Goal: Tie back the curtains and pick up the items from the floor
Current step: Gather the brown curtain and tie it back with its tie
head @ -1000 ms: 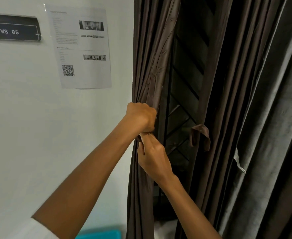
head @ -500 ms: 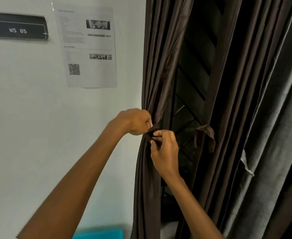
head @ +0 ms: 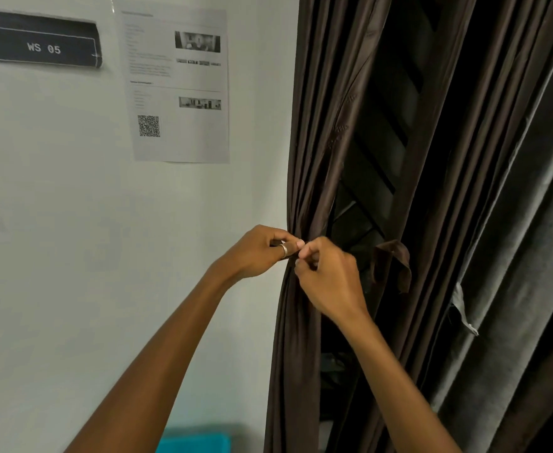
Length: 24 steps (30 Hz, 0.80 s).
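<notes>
A dark brown curtain [head: 314, 132] hangs bunched beside the white wall, gathered at mid height. My left hand [head: 258, 253], with a ring on one finger, pinches a thin brown tie-back strap against the gathered folds. My right hand [head: 329, 276] pinches the same strap right next to it, fingertips of both hands almost touching. The strap is mostly hidden under my fingers. A second brown curtain panel [head: 432, 191] hangs to the right, with a loose brown tie loop [head: 394, 264] dangling from it.
A dark window grille [head: 376, 171] shows between the two brown panels. A grey curtain [head: 523, 256] hangs at far right. On the wall are a "WS 05" sign [head: 43, 47] and a printed sheet [head: 177, 86]. A turquoise object [head: 193, 441] sits low at the bottom edge.
My left hand has dropped from a fist gripping the bunched curtain to a fingertip pinch at the strap. My right hand has risen to meet it. The view has shifted left.
</notes>
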Each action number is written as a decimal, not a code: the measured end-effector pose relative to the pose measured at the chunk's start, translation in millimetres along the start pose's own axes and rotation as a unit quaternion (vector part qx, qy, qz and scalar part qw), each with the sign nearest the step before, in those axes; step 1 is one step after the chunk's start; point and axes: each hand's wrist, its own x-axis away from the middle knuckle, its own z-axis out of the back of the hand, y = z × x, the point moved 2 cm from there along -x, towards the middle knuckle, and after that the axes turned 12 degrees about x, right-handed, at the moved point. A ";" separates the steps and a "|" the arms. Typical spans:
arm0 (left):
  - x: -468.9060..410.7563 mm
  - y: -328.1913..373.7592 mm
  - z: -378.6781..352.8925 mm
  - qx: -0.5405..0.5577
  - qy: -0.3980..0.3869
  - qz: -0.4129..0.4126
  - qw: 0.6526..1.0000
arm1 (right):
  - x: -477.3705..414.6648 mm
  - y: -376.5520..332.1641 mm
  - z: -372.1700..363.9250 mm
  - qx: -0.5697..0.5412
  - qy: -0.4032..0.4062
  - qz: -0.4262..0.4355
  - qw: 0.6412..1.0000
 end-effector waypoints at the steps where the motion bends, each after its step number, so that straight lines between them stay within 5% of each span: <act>1: 0.0 -1.1 0.5 0.003 0.002 -0.005 1.000 | -5.4 -1.4 8.5 -0.008 0.004 0.001 1.000; 11: 6.1 -5.7 -4.2 0.048 -0.041 0.037 0.997 | -55.8 1.7 28.8 0.003 -0.009 0.116 0.993; 24: 10.9 1.4 -2.9 -0.057 0.035 -0.012 0.998 | -37.3 5.7 -6.9 0.093 0.186 0.200 0.958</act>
